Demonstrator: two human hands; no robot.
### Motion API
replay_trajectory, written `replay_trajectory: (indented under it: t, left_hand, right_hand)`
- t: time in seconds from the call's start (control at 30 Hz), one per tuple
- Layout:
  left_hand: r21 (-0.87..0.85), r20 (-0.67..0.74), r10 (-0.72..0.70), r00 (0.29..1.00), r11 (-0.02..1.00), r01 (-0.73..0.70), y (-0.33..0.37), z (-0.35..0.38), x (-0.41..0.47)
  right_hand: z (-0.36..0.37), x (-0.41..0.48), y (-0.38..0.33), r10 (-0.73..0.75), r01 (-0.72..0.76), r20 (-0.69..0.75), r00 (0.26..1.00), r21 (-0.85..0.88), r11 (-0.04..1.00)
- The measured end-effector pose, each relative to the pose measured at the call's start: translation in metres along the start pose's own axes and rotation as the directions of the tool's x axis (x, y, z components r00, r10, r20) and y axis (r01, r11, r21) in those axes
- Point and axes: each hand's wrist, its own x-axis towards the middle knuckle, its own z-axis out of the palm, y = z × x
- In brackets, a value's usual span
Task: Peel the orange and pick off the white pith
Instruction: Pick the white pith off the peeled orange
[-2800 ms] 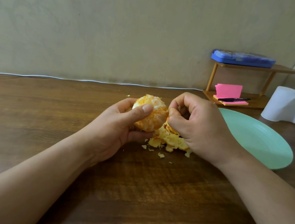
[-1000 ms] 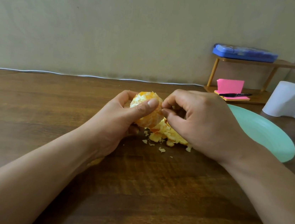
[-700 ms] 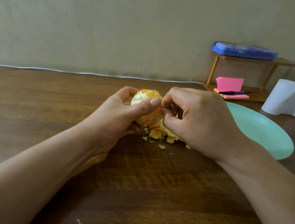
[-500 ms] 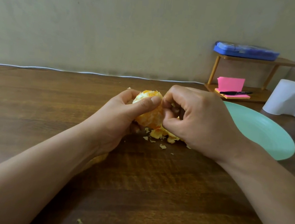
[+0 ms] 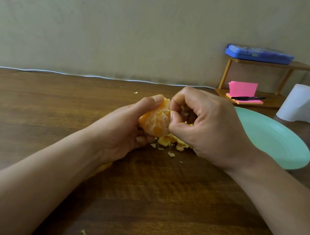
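Orange [image 5: 155, 122], rind [image 5: 170, 141] already heaped on the table [image 5: 141, 193], sat gripped in the left hand [image 5: 121, 130]; the right hand [image 5: 207, 127] pinched leftover pith [image 5: 150, 125].

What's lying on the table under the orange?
A heap of torn peel lies on the wooden table just below the orange, with small scraps beside it. The right hand covers the heap's far side, so its full extent is hidden.

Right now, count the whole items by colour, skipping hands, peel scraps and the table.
Orange: 1, peeled orange fruit
Mint green: 1, round plate
Blue: 1, flat plastic case
Pink: 1, sticky-note pad
Black: 1, pen
White: 2, paper roll, thin cable
Brown: 1, small wooden shelf
Total: 8
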Motion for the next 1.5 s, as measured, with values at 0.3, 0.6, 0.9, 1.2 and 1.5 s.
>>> replay_trajectory:
  t: [0.3, 0.6, 0.9, 1.2, 1.5]
  left_hand:
    - [-0.057, 0.002, -0.053, 0.999, 0.997, 0.053, 0.003, -0.003, 0.001]
    - [0.002, -0.016, -0.003, 1.000, 1.000, 0.003, 0.002, -0.002, 0.002]
    - [0.120, -0.116, 0.153, 0.981, 0.983, -0.139, -0.001, -0.001, 0.004]
    - [0.287, -0.182, 0.322, 0.929, 0.921, -0.263, -0.003, 0.003, -0.002]
    - [0.204, -0.188, 0.282, 0.941, 0.948, -0.244, -0.002, -0.003, 0.000]
  right_hand:
    - [0.000, -0.001, -0.003, 0.006, -0.006, -0.013, 1.000, 0.019, 1.000]
    - [-0.002, -0.003, 0.000, 0.183, -0.185, 0.027, 0.983, 0.170, 0.968]
    - [-0.002, -0.003, 0.001, 0.166, -0.171, 0.092, 0.982, 0.052, 0.984]
    - [0.004, -0.005, 0.002, 0.237, -0.247, 0.087, 0.968, 0.149, 0.957]
    - [0.001, -0.002, 0.010, 0.376, -0.389, 0.101, 0.921, 0.209, 0.897]
